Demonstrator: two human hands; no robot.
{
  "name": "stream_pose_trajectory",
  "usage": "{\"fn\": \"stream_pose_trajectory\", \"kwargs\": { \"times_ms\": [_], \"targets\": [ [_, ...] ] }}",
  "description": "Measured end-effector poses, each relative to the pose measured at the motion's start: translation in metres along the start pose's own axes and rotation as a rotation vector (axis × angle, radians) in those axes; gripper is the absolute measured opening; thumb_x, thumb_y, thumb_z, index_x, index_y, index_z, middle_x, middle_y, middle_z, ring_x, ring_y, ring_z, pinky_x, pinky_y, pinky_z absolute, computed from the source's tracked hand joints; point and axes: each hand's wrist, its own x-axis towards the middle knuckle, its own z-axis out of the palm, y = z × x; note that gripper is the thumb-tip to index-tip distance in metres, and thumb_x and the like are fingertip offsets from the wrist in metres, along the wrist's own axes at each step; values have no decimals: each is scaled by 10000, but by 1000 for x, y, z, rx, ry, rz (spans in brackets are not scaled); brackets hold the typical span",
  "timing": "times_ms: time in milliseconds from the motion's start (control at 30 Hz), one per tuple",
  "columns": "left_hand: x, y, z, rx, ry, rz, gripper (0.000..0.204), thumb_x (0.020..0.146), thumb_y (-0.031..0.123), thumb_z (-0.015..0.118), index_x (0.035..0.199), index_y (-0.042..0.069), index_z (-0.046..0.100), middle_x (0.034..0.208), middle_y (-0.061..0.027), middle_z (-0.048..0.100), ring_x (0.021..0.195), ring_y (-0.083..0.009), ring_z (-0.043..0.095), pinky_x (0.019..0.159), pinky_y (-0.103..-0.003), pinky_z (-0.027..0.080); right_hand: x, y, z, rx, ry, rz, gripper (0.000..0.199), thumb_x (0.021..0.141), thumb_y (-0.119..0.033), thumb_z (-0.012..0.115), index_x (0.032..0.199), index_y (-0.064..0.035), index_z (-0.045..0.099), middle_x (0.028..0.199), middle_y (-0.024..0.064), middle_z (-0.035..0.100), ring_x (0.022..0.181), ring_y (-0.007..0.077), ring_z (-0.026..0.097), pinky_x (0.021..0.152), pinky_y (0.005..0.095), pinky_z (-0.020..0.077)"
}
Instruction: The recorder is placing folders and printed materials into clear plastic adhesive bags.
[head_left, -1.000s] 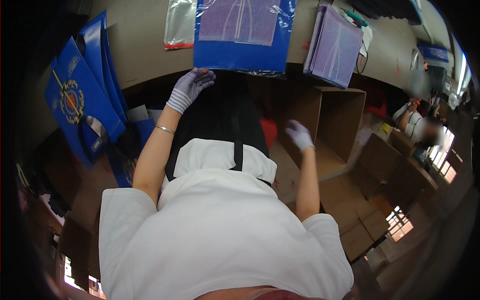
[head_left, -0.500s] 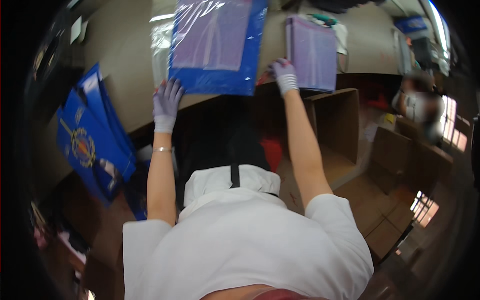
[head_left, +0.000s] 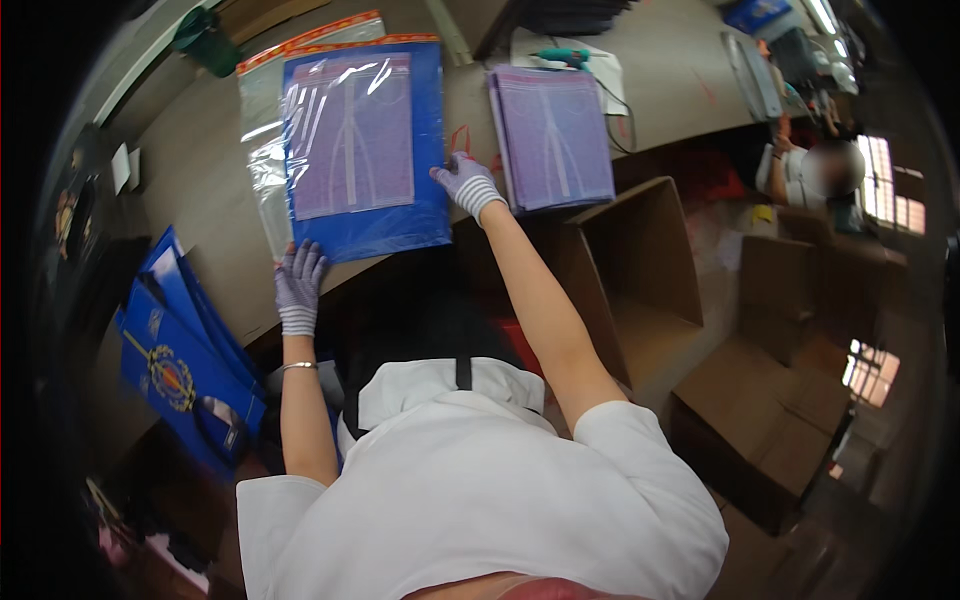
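A blue sheet (head_left: 340,236) in a clear plastic bag with a red-and-yellow top strip lies in front of me on the table. On it is a purple printed panel (head_left: 380,185). My left hand (head_left: 300,278), in a striped white-and-lavender glove, rests its outstretched fingers at the near left corner. At the right edge, my gloved right hand (head_left: 467,187) touches the sheet with thumb and fingers apart. A second clear bag (head_left: 262,150) sticks out from beneath on the left. A stack of purple printed pieces (head_left: 550,140) lies to the right of my right hand.
A green-handled tool (head_left: 560,57) with a cord lies behind the stack. Blue printed bags (head_left: 165,360) stand at the left table edge. Open cardboard boxes (head_left: 650,290) are below on the right. A green cup (head_left: 203,42) stands far left; another person (head_left: 800,170) is at far right.
My right hand has moved left, from beside the purple stack to the blue sheet's right edge. My left hand stays near the sheet's lower left corner. The whole view has shifted.
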Motion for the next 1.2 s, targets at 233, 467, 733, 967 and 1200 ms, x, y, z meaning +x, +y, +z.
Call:
{"fn": "stream_pose_trajectory", "kwargs": {
  "times_ms": [233,467,733,967,1200],
  "targets": [
    [14,-21,26,207,183,-61,516,957,392,220,1321,38,312,1309,-239,381,1193,-362,413,999,-448,361,-2,-48,-58,251,163,-75,353,697,-236,715,940,-23,574,854,167,635,794,276,619,748,328,488],
    [-7,1,-15,124,230,72,452,957,328,270,1294,36,345,1282,-261,396,1163,-385,439,961,-447,408,-141,-23,-276,297,308,-229,364,835,-155,537,1169,-14,510,1048,135,572,928,224,566,834,285,428],
    [10,-14,32,594,197,124,223,885,176,503,1037,55,612,819,-82,640,680,-132,617,660,-253,510,-45,208,-410,-580,561,-285,356,845,-77,470,1197,-40,507,1106,152,572,1024,285,542,886,339,420],
    [-46,129,4,1890,1089,718,402,771,295,628,1060,21,574,976,-179,620,897,-282,603,820,-361,468,103,278,-300,-857,362,-172,363,813,-112,513,1170,-171,546,1098,157,574,979,313,560,837,376,434],
    [-52,220,-21,2156,1371,-92,618,769,364,604,1244,46,368,985,-200,617,921,-347,602,818,-438,469,52,119,-229,-393,458,-435,281,800,-62,504,1060,-68,610,1001,152,628,825,217,605,752,290,463]
  ]
}}
